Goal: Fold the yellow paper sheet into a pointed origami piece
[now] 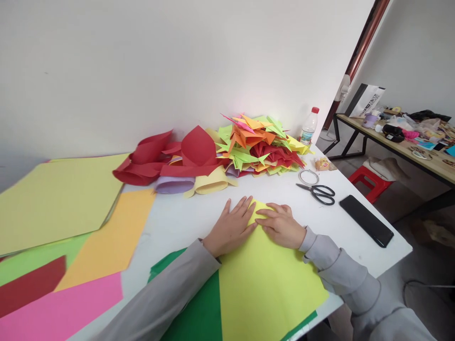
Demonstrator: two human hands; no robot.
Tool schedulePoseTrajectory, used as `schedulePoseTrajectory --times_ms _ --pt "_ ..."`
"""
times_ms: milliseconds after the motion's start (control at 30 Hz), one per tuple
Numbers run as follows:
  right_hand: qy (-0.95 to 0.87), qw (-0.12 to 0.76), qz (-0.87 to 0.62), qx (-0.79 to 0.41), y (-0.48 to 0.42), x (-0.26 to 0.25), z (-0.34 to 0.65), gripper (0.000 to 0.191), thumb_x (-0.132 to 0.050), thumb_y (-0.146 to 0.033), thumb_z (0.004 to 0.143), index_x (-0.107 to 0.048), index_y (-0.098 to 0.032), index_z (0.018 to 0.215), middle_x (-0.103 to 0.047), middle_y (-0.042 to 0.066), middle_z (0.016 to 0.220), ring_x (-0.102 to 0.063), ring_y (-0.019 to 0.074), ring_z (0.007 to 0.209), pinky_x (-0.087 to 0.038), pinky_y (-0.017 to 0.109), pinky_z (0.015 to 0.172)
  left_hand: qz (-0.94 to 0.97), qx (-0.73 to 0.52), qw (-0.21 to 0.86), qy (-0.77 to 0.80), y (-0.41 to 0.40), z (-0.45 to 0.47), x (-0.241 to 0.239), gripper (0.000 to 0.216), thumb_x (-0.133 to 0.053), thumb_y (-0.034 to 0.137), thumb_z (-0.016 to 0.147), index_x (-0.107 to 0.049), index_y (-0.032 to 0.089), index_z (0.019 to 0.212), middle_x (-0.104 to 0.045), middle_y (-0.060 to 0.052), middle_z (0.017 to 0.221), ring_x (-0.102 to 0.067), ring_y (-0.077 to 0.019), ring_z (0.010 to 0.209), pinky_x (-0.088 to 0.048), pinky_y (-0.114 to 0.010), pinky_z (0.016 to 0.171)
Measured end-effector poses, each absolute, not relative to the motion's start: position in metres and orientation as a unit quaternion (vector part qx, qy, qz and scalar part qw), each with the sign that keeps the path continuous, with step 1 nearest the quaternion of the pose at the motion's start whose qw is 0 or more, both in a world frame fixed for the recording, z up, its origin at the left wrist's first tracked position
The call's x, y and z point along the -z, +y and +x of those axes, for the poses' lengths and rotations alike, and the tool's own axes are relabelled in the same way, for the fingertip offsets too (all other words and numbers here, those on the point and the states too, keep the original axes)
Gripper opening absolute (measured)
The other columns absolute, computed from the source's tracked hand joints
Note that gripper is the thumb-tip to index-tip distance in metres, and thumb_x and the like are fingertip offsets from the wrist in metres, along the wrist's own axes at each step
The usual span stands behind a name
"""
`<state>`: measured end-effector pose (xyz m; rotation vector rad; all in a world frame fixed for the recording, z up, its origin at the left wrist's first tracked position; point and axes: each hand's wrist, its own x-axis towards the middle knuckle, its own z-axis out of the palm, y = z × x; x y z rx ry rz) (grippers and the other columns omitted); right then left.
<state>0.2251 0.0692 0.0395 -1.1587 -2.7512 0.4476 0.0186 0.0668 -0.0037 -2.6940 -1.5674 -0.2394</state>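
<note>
"Where is the sheet you're working on?"

"The yellow-green sheet [270,284] lies flat on the white bench [177,218] right in front of me, on top of a dark green sheet [199,312]. Its far corner is folded over."

"And your hands?"

"Neither grips anything. My left hand [231,226] and my right hand [282,226] both lie flat, fingers stretched out, pressing down on that folded corner, fingertips nearly meeting."

"What's around you?"

"Beyond my hands, against the wall, is a pile of folded paper shapes [259,147], with curled red sheets [167,156] to its left. The scissors [320,193] and a tape ring [308,177] lie to my right, and a black phone [366,220] near the bench edge. An orange sheet [110,241] lies to my left."
</note>
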Motion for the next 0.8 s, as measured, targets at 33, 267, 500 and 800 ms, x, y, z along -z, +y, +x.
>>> schedulePoseTrajectory --times_ms 33,267,500,800 --pt "-0.908 0.062 -0.385 -0.152 0.0693 -0.0395 0.2249 0.039 -0.043 -0.017 0.093 -0.062 -0.030 0.125 -0.053 0.003 0.142 -0.031 0.0287 0.138 -0.029 0.054 0.101 -0.862 0.080 0.010 -0.501 0.0668 0.0185 0.0042 0.057 -0.022 0.046 0.099 -0.037 0.017 0.146 -0.031 -0.013 0.156 -0.026 -0.0280 0.145 -0.018 -0.058 0.114" --pt "-0.897 0.063 -0.401 -0.177 0.0698 -0.0368 0.2240 0.050 -0.042 -0.010 0.087 -0.061 -0.035 0.126 -0.051 -0.001 0.143 -0.029 0.0268 0.139 -0.028 0.053 0.102 -0.853 0.085 -0.009 -0.515 0.0668 0.0206 0.0021 0.065 -0.025 0.055 0.096 -0.034 0.016 0.147 -0.031 -0.013 0.156 -0.026 -0.0284 0.144 -0.018 -0.055 0.115" --pt "-0.895 0.057 -0.403 -0.183 0.0711 -0.0364 0.2245 0.054 -0.042 -0.008 0.084 -0.060 -0.035 0.127 -0.050 -0.002 0.144 -0.027 0.0263 0.140 -0.028 0.053 0.102 -0.852 0.098 -0.005 -0.515 0.0657 0.0223 0.0013 0.065 -0.024 0.057 0.096 -0.035 0.016 0.147 -0.034 -0.014 0.154 -0.028 -0.0285 0.144 -0.019 -0.055 0.115" --pt "-0.912 0.096 -0.388 -0.094 0.0626 -0.0384 0.2241 0.036 -0.042 -0.030 0.095 -0.059 -0.026 0.127 -0.053 0.006 0.141 -0.032 0.0309 0.136 -0.022 0.060 0.106 -0.857 0.092 0.018 -0.506 0.0622 0.0246 -0.0012 0.067 -0.021 0.055 0.097 -0.039 0.011 0.144 -0.035 -0.017 0.153 -0.029 -0.0313 0.143 -0.018 -0.060 0.114"
